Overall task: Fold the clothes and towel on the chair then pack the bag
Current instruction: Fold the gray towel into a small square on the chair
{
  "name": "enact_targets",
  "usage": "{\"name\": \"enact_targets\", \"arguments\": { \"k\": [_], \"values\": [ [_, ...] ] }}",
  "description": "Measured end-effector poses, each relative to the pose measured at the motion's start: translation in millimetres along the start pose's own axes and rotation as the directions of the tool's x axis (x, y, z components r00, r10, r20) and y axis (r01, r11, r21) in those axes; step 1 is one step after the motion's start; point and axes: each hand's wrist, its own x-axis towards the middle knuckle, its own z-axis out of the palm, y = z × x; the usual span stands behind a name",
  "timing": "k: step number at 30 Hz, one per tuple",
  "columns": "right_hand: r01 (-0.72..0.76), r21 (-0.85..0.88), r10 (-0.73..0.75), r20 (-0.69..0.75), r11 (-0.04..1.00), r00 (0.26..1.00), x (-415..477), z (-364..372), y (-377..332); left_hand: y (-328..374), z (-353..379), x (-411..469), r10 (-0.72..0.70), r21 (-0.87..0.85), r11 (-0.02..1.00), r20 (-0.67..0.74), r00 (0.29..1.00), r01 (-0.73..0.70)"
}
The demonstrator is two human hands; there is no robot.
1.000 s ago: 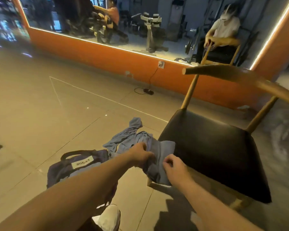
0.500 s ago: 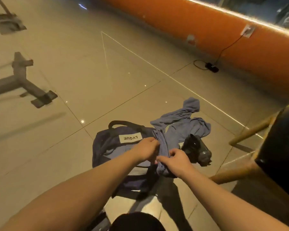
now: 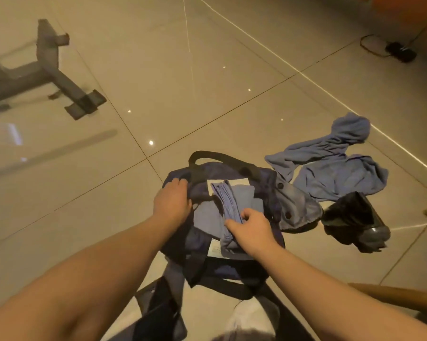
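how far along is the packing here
Done: one blue cloth is folded. In hand: the right hand holds it at the open navy bag while the left hand grips the bag's rim. Left: the crumpled blue garment on the floor.

The place looks like a gym or fitness room. The floor (image 3: pixel 207 70) is made of large glossy beige tiles with thin joints, and ceiling lights reflect in it as small bright dots. At the upper left stands the grey steel foot (image 3: pixel 52 75) of an exercise machine or a weight bench, with cross bars that lie flat on the tiles. An orange wall (image 3: pixel 404 11) shows in the top right corner, and near it a black power adapter (image 3: pixel 400 51) with its cable lies on the floor. A navy sports bag (image 3: pixel 266 183), a crumpled blue cloth (image 3: pixel 335 168) and a dark bottle (image 3: pixel 355 217) lie together on the tiles, beside a wooden chair (image 3: pixel 392 296).
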Motion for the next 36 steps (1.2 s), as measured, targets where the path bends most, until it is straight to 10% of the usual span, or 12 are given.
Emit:
{"name": "enact_targets", "arguments": {
  "k": [10, 18, 22, 36],
  "values": [
    [0.135, -0.325, -0.083, 0.171, 0.936, 0.982, 2, 24, -26, -6, -28, 10, -0.006, -0.107, 0.994, -0.112, 0.994, -0.006],
    [0.058, -0.209, -0.091, -0.153, 0.976, 0.984, 27, 43, -71, -2, -44, -4, 0.047, -0.125, 0.990, -0.152, 0.987, -0.066],
    [0.041, -0.369, -0.051, -0.018, 0.929, 0.999, 34, 67, -71, -13, -33, -11, 0.049, -0.111, 0.992, -0.126, 0.991, -0.063],
    [0.144, 0.037, -0.146, 0.050, 0.989, 0.988, 20, 58, -45, -47, 22, -28, -0.133, 0.120, 0.986, 0.144, 0.981, 0.116]
  ]
}}
